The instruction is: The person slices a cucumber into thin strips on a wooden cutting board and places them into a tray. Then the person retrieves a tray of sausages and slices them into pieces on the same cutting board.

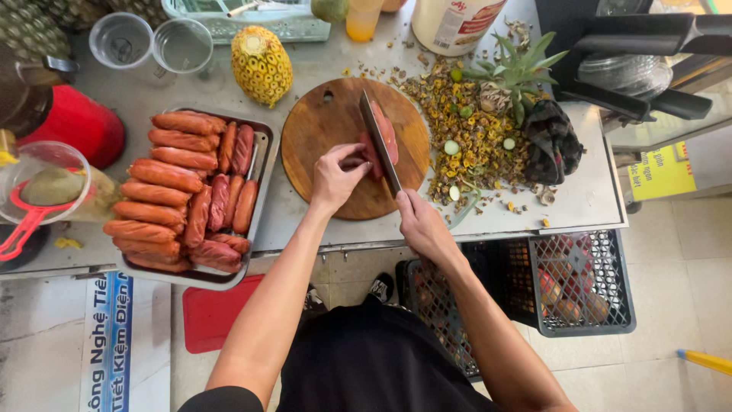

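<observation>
The left hand pins a sausage on the round board, fingers at its near end. The right hand grips the knife, whose blade lies along the sausage's long axis, running away from the person.

A: What lies at the left hand's fingers?

B: A pink sausage on the round wooden cutting board, with the steel cleaver blade just right of the fingertips.

A: And further out?

B: Left of the fingers, a metal tray of reddish sausages; beyond them, a peeled yellow pineapple; to their right, a heap of pineapple trimmings.
</observation>
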